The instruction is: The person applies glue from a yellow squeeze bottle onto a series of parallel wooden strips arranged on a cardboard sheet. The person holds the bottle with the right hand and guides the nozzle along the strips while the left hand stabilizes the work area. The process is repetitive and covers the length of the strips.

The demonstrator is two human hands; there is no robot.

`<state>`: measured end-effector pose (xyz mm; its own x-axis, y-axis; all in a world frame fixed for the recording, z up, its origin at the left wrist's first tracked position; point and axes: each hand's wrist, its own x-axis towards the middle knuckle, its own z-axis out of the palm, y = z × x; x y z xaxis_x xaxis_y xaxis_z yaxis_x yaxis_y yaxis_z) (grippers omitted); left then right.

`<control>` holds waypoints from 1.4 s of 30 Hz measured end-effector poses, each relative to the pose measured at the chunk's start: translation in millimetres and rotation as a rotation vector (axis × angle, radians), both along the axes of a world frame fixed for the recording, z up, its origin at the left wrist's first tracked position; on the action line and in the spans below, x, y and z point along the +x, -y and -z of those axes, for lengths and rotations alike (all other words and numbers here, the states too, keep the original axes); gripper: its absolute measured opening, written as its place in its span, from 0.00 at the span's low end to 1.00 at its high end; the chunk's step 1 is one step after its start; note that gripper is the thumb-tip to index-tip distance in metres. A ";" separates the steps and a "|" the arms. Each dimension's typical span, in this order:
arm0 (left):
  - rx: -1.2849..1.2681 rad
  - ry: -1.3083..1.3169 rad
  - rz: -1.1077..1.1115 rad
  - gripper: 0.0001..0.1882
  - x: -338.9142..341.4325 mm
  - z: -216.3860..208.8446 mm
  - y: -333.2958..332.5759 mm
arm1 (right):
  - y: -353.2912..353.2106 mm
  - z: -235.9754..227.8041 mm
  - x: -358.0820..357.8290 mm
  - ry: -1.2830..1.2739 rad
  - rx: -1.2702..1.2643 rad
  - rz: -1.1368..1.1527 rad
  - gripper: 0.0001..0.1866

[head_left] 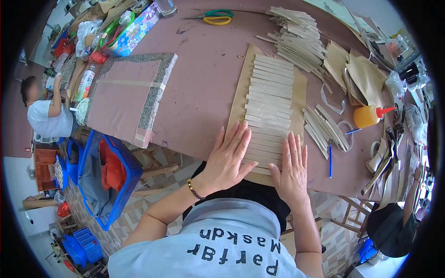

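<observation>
A column of pale beige strips [270, 95] lies crosswise, side by side, on a brown board or sheet [238, 99] at the table's near edge. My left hand [230, 153] rests flat at the left ends of the lower strips, its fingers stretched out and slightly apart. At their right ends lies my right hand [292, 164], also flat, with the thumb spread toward the strips. Neither hand grips anything. Some upper strips show shiny patches. Just to the right sits a small bundle of loose strips [320, 127] beside a blue pen [330, 160].
A large pile of strips [299, 37] stands at the far right, near brown sheets [366, 74]. An orange bottle with a red nozzle [366, 116] stands on the right. Scissors [217, 17] lie far back. A stone slab [162, 92] covers the left. Other people are at both sides.
</observation>
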<state>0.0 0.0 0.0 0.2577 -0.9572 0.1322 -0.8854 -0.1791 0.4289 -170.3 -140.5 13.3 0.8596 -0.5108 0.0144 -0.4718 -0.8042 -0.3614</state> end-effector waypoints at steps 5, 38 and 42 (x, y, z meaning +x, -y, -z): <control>-0.011 0.061 -0.010 0.42 14.4 -2.6 21.0 | 19.2 -1.0 20.5 0.062 -0.055 0.007 0.39; 0.044 0.116 0.007 0.41 15.9 -1.0 33.2 | 27.5 1.1 32.8 0.051 -0.085 0.017 0.31; 0.045 0.125 0.003 0.41 16.6 -1.2 32.2 | 29.6 3.1 33.3 0.077 -0.072 0.017 0.29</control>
